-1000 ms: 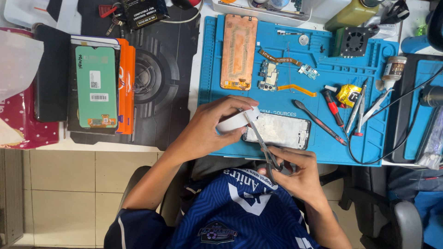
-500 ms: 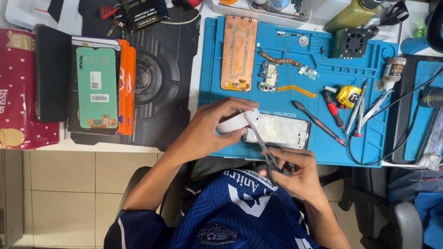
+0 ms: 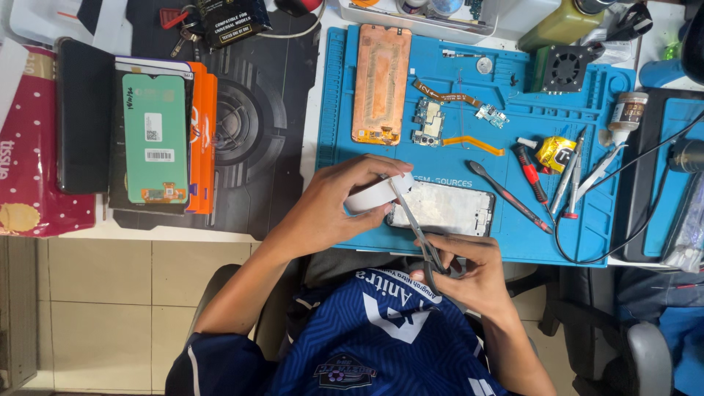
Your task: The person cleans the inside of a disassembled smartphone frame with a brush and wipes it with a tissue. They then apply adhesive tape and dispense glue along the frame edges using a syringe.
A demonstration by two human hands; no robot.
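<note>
My left hand (image 3: 339, 199) grips a white roll of tape (image 3: 372, 195) over the near edge of the blue work mat (image 3: 447, 88). My right hand (image 3: 469, 275) holds a pair of scissors (image 3: 415, 224) by the handles, blades pointing up to the tape roll. Just behind the scissors a phone frame (image 3: 447, 209) lies flat on the mat. Whether the blades are cutting the tape I cannot tell.
On the mat lie an orange phone back (image 3: 381, 84), a small circuit board (image 3: 427, 123), flex cables, screwdrivers (image 3: 529, 172), tweezers and a small fan (image 3: 566, 67). To the left, a green replacement screen (image 3: 155, 138) rests on orange boxes, beside a dark phone and a red tissue pack (image 3: 33, 147).
A white sheet at the far left has lifted away, uncovering the red tissue pack. Both hands, the tape and the scissors stay nearly in place.
</note>
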